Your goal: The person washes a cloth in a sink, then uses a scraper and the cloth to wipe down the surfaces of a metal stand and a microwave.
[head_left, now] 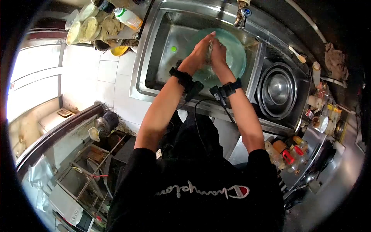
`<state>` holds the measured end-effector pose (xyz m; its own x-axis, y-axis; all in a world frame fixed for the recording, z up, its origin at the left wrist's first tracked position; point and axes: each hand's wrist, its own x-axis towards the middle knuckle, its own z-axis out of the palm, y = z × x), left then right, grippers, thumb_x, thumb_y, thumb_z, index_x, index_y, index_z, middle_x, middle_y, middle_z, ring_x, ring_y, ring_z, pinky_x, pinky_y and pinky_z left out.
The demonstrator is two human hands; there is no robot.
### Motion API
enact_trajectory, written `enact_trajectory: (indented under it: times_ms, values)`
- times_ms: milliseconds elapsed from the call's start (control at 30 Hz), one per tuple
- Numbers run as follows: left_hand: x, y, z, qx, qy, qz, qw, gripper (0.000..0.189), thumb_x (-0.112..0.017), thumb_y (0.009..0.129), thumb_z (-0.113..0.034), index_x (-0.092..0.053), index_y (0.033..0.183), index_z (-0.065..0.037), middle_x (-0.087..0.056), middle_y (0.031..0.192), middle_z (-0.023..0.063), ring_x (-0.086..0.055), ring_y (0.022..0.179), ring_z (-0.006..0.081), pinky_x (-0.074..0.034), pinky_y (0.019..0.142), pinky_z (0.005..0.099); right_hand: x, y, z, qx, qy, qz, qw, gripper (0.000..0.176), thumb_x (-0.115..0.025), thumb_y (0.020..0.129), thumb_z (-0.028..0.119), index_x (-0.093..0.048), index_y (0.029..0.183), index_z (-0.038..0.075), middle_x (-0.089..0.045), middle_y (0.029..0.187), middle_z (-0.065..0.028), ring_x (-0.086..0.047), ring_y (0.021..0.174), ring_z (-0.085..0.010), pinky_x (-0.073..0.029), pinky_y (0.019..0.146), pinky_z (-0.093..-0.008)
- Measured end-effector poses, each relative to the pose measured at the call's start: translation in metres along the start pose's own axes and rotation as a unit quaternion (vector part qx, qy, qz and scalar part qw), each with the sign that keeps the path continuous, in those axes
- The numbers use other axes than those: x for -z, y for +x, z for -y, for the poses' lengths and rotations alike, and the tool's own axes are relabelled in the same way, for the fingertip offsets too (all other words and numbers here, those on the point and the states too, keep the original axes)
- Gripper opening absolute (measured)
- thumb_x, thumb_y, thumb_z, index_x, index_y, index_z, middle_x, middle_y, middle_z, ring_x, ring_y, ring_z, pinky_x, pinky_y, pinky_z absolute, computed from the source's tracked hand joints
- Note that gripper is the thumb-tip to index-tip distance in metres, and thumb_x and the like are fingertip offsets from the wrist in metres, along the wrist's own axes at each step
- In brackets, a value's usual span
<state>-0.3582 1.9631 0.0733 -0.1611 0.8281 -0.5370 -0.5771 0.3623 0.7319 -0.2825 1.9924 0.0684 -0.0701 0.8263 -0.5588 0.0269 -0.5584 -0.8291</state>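
- A small pale item (pixel 210 48) sits between the two hands, above the greenish basin; fingers cover most of it, so what it is cannot be told.
- The part that shows is narrow, its long axis running roughly forward, away from the body, along the line of the fingers.
- The left hand (pixel 201 51) lies against its left side, fingers reaching forward; how tightly they close is hidden.
- The right hand (pixel 218 53) lies against its right side, fingers bent inward; whether it pinches the item or only presses on it, I cannot tell.
- The key relation: the item lies in the seam where the hands meet, so neither hand is clearly nearer.
- Around and below them is the greenish basin (pixel 238 52), which appears to hold clear water, its bulk to the right of the hands.
- The basin stands in the right part of a metal sink (pixel 157 54); a small green disc (pixel 173 49) lies on the sink floor to its left.
- Ahead and to the right, the tap (pixel 242 16) stands at the sink's far edge.
- Farther right, beyond the sink wall, nested metal bowls (pixel 278 89) rest in a recess, with a pale spoon (pixel 297 55) past them.
- Ahead and left, a white bottle (pixel 129 18) lies tilted among stacked tubs (pixel 89 29).
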Motion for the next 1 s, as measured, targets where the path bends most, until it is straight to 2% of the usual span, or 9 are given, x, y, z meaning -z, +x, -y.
enact_trajectory:
  times_ms: [167,333,367,500,633,733,833,933,1000]
  values:
    - [-0.013,-0.010,-0.004,0.082,0.043,-0.004,0.996,0.055,-0.060,0.087,-0.049,-0.063,0.109,0.001,-0.066,0.098,0.0072,-0.063,0.083,0.0216,-0.051,0.072,0.0377,0.026,0.016,-0.032,0.125,-0.181,-0.010,0.976,0.064,-0.023,0.097,0.053,-0.064,0.098,0.004,-0.067,0.095,-0.0181,-0.062,0.094,-0.0373,-0.042,0.083,-0.0473]
    - [-0.038,0.008,0.004,-0.008,0.367,-0.204,0.907,0.046,-0.060,0.085,-0.043,-0.067,0.085,0.003,-0.068,0.084,0.0161,-0.067,0.075,0.0288,-0.052,0.068,0.0404,0.041,-0.004,-0.024,0.277,-0.253,-0.068,0.925,0.063,-0.025,0.096,0.057,-0.054,0.121,0.007,-0.055,0.124,-0.0203,-0.052,0.115,-0.0367,-0.040,0.090,-0.0480]
    - [-0.041,0.007,-0.003,-0.028,0.408,-0.237,0.881,0.045,-0.059,0.085,-0.040,-0.067,0.079,0.004,-0.068,0.081,0.0203,-0.068,0.074,0.0310,-0.053,0.068,0.0417,0.053,0.003,-0.019,0.194,-0.307,-0.012,0.931,0.069,-0.027,0.095,0.060,-0.051,0.125,0.002,-0.052,0.126,-0.0231,-0.048,0.119,-0.0380,-0.036,0.097,-0.0465]
    - [-0.017,0.036,0.017,-0.070,0.096,-0.248,0.962,0.041,-0.052,0.087,-0.032,-0.064,0.079,0.006,-0.068,0.078,0.0197,-0.067,0.070,0.0306,-0.051,0.063,0.0421,0.075,-0.029,-0.008,0.257,-0.345,-0.020,0.902,0.079,-0.036,0.092,0.063,-0.043,0.132,-0.005,-0.046,0.133,-0.0245,-0.041,0.126,-0.0378,-0.030,0.106,-0.0424]
    - [-0.016,0.018,0.026,-0.045,0.037,-0.204,0.977,0.033,-0.054,0.085,-0.029,-0.063,0.080,0.002,-0.066,0.075,0.0120,-0.062,0.061,0.0247,-0.049,0.054,0.0387,0.076,-0.040,-0.007,0.087,-0.096,0.101,0.986,0.072,-0.043,0.090,0.063,-0.044,0.137,0.009,-0.044,0.138,-0.0177,-0.039,0.129,-0.0359,-0.027,0.106,-0.0519]
    - [-0.029,-0.013,0.030,-0.105,0.080,-0.050,0.990,0.032,-0.053,0.085,-0.028,-0.064,0.082,0.003,-0.065,0.083,0.0178,-0.062,0.082,0.0288,-0.048,0.075,0.0386,0.065,-0.038,-0.006,-0.108,0.230,0.199,0.947,0.065,-0.047,0.089,0.063,-0.045,0.138,0.021,-0.043,0.141,-0.0105,-0.038,0.130,-0.0341,-0.028,0.103,-0.0593]
    - [-0.021,-0.006,0.058,-0.236,0.441,-0.049,0.864,0.033,-0.051,0.086,-0.029,-0.063,0.092,0.001,-0.058,0.105,0.0224,-0.051,0.112,0.0344,-0.036,0.097,0.0490,0.063,-0.035,-0.008,-0.161,0.342,0.342,0.860,0.061,-0.049,0.089,0.062,-0.046,0.137,0.025,-0.046,0.139,-0.0027,-0.042,0.129,-0.0251,-0.037,0.101,-0.0531]
    - [-0.021,-0.031,0.039,-0.434,0.570,-0.225,0.660,0.037,-0.049,0.086,-0.032,-0.058,0.108,-0.002,-0.048,0.123,0.0225,-0.035,0.126,0.0398,-0.020,0.103,0.0631,0.051,-0.035,-0.011,-0.122,0.312,0.277,0.900,0.060,-0.050,0.089,0.061,-0.048,0.134,0.023,-0.050,0.135,-0.0023,-0.047,0.125,-0.0222,-0.039,0.101,-0.0443]
    - [-0.014,-0.033,0.028,-0.405,0.580,-0.239,0.665,0.043,-0.050,0.086,-0.033,-0.051,0.119,-0.004,-0.043,0.129,0.0207,-0.031,0.129,0.0404,-0.012,0.102,0.0692,0.045,-0.035,-0.015,-0.102,0.278,0.227,0.928,0.054,-0.054,0.090,0.055,-0.053,0.127,0.015,-0.056,0.124,-0.0033,-0.054,0.113,-0.0202,-0.043,0.093,-0.0361]
